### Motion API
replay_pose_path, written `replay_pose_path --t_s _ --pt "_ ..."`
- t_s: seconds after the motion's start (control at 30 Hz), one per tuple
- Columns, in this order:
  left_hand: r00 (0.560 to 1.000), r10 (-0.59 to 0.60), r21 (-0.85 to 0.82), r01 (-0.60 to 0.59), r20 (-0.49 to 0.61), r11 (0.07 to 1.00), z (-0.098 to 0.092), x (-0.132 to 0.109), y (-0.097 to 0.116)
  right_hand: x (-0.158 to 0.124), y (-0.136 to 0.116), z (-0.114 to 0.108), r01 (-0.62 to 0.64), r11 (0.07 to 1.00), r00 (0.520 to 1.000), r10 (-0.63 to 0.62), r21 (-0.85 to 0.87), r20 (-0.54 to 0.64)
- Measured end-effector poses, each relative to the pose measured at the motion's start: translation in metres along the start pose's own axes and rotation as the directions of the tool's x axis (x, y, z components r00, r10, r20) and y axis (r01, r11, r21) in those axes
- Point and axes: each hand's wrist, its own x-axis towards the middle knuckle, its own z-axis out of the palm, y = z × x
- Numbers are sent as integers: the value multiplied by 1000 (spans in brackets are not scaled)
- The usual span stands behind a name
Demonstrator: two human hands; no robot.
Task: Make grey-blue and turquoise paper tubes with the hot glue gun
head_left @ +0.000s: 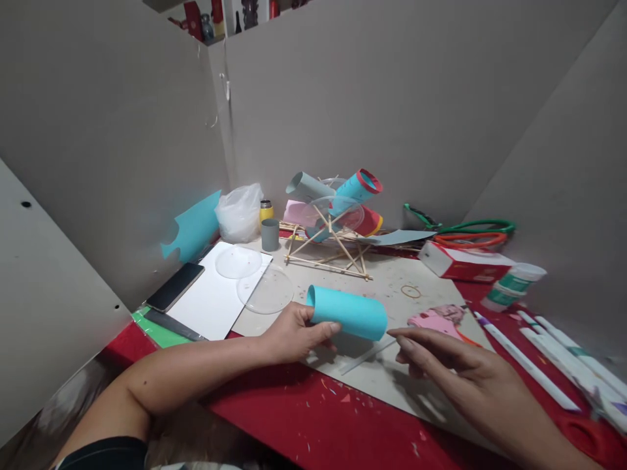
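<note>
Blue paper tube (pixel 350 314), one: held lengthwise above the board, its far-left end open to view. It is gripped near that end by the left hand (pixel 300 334), with the thumb laid along its lower side and the fingers hidden behind it.

Right hand (pixel 455 373), one: held just beside the tube's right end, fingers bent, thumb and forefinger brought near each other. Whether anything is pinched there cannot be told.

Narrow pale strip (pixel 365 359), one: seen below the tube, its upper end reaching the right fingertips; contact cannot be confirmed.

Beige board (pixel 435 290), one: laid over a red cloth (pixel 313 418), which is strewn with paper scraps.

Stick frame (pixel 330 226), one: stood at the back of the board, fitted with clear discs, a slanted grey tube (pixel 308 187) and a red-rimmed blue tube (pixel 353 193).

To the left: clear lids (pixel 267 290), two, overlapped; white sheet (pixel 193 303); phone (pixel 175 287); grey paper cylinder (pixel 270 235), stood upright; plastic bag (pixel 240 212).

To the right: red-and-white box (pixel 482 266); tilted tub (pixel 514 287); markers (pixel 526 360), several.
</note>
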Motion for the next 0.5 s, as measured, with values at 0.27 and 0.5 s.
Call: replay_pose_path --t_s 0.27,0.5 --pt "993 -117 -107 117 4 987 2 0 10 -4 10 -1 65 997 998 -64 -43 6" --pt "983 -173 -223 156 -60 962 1 1 3 -2 9 2 191 981 977 -194 -42 -85"
